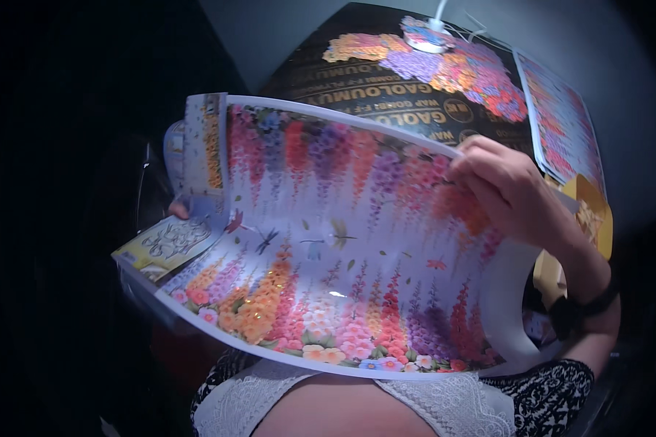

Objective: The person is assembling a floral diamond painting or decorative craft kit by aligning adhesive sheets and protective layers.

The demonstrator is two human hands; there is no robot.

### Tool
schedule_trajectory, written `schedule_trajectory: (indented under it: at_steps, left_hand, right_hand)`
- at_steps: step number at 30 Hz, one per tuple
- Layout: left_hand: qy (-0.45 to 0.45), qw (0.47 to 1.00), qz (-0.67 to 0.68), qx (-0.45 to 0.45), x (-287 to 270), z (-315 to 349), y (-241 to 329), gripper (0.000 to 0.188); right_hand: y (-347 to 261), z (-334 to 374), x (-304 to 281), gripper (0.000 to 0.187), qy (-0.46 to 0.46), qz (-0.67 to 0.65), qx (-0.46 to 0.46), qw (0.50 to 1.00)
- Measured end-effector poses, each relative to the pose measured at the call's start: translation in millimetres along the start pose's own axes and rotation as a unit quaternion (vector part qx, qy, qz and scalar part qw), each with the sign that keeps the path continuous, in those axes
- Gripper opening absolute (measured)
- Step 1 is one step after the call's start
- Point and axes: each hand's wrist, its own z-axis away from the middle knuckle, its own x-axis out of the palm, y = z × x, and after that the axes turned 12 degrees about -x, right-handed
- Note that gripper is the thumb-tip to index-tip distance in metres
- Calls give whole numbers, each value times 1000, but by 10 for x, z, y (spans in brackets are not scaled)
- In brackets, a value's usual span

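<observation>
A large glossy sheet (321, 218) printed with colourful hanging and standing flowers and dragonflies spreads, curved, in front of me. My right hand (503, 186) pinches its far edge near the right corner; a dark band circles that wrist. At the left side only a thumb or fingertip of my left hand (178, 210) shows, pressed on the sheet's left edge; its other fingers are hidden behind. By that hand are a yellow-edged card (160, 244) with a line drawing and a pale strip (208, 146) with yellow flowers, both overlapping the sheet's left end.
Beyond the sheet lies a dark board tabletop (342, 84) with pale lettering. Cut-out flower clusters (481, 80) lie around a white lamp base (426, 44). More printed flower sheets (561, 116) lie far right, and a yellow box (594, 218) stands beside my right forearm.
</observation>
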Motion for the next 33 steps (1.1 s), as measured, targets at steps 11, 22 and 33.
schedule_trajectory:
  at_steps: [11, 22, 33]
  left_hand:
    - [59, 997, 38, -13, -187, 361, 69, 32]
    - [104, 993, 12, -57, 135, 399, 161, 36]
    - [156, 982, -35, -104, 393, 485, 373, 40]
  right_hand:
    - [-668, 31, -8, 63, -100, -6, -6, 995]
    - [-482, 18, 31, 97, -183, -22, -57, 981]
    - [-700, -165, -53, 65, -254, -30, -55, 965]
